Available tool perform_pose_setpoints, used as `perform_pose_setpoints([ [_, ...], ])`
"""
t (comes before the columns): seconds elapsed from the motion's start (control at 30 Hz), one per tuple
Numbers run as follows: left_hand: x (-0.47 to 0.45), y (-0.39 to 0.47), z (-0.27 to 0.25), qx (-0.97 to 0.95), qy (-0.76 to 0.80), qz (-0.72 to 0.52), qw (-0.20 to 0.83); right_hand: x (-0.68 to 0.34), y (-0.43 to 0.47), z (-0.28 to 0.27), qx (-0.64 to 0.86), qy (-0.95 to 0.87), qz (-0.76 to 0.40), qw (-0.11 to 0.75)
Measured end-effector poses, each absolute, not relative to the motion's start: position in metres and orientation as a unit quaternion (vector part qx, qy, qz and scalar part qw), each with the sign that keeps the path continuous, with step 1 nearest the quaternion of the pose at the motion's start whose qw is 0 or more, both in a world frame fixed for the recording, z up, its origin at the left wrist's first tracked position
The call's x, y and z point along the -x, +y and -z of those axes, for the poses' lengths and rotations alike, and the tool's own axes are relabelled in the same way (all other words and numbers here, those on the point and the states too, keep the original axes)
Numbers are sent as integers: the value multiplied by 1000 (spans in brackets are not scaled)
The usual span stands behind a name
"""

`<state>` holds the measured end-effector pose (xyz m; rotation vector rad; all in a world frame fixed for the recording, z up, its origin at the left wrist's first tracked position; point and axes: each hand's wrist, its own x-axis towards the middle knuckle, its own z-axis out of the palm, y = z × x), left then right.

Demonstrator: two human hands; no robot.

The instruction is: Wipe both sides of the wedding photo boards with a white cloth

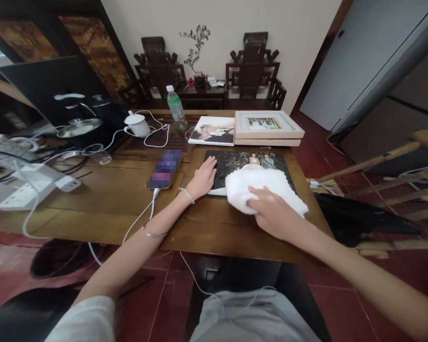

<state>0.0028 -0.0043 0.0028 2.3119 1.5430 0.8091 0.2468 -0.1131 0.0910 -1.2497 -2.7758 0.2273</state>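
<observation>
The right hand is grasping a cloth over the photo, which is lying on the table. The left hand is resting flat, unclenched, at the photo's left edge.

Bottle: upright, white cap
Cup: white, lidded
Phone: white cable plugged in
Chairs: two, dark wood, flanking potted plant

A wooden table holds a wedding photo print, with a smartphone to its left and a photo panel behind it.
</observation>
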Motion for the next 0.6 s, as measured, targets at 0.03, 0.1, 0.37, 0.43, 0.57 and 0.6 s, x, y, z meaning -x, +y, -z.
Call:
perform_pose_setpoints([
  [0.03,-3,-4,-3,-793,528,-278,123,-243,-100,-94,419,-904,-75,42],
  [0.1,-2,-4,-3,-793,527,-279,124,-235,-69,-100,441,-894,-72,38],
  [0.37,2,-3,-5,-796,522,-276,136,-208,46,-119,464,-884,-40,43],
  [0.43,2,-2,-5,-796,520,-278,137,-207,53,-120,466,-883,-37,45],
  [0.57,0,-2,-5,-794,523,-277,138,-210,24,-112,460,-886,-26,53],
  [0.6,-1,-3,-5,-793,525,-276,138,-212,9,-108,455,-888,-29,55],
])
